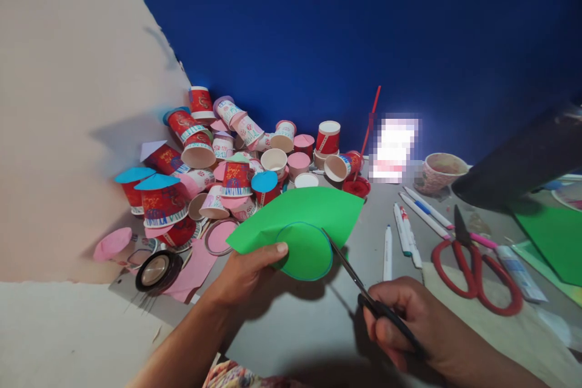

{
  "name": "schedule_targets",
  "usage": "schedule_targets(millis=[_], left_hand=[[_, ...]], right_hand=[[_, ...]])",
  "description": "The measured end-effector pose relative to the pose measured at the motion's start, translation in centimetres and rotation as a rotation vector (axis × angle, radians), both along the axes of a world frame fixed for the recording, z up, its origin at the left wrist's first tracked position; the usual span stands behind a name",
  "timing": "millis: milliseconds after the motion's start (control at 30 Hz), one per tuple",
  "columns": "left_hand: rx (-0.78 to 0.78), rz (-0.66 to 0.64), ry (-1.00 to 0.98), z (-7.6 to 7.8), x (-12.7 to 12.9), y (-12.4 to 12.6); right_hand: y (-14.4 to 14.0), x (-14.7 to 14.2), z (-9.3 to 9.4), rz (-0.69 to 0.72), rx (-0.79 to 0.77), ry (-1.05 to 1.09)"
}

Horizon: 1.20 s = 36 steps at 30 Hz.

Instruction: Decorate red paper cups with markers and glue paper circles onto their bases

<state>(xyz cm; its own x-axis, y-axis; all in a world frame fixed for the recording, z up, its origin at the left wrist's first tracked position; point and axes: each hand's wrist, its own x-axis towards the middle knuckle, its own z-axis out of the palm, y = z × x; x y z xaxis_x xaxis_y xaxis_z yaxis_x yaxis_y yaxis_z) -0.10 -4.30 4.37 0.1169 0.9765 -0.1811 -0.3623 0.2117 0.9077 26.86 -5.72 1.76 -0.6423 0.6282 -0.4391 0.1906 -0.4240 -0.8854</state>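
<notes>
A piece of green paper with a circle drawn on it in blue is pinched in my left hand, thumb on top near the circle's left side. My right hand grips a pair of black-handled scissors. Their blades meet the paper at the upper right of the drawn circle. The fingers under the paper are hidden.
Paper cups, many topped with coloured paper, are heaped at the back left. Red-handled scissors, markers and a glue tube lie to the right. A dark cylinder leans in from the right, beyond a stained cup.
</notes>
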Motion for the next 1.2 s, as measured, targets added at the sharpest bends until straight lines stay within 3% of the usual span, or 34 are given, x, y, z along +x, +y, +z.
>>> schedule_targets(millis=[367,533,800,1200], left_hand=[[0.005,-0.117,0.029,0.5,-0.6,0.3],[-0.001,-0.040,-0.039,0.5,-0.2,0.1],[0.043,0.249,-0.106,1.1,1.3,-0.5],[0.064,0.180,-0.116,2.2,0.8,-0.1]], right_hand=[[0.1,-0.2,0.2,0.007,-0.045,-0.010],[0.0,-0.2,0.2,0.007,-0.037,-0.009],[0.2,-0.3,0.1,0.012,-0.043,-0.022],[-0.1,-0.2,0.4,0.045,-0.014,-0.038]])
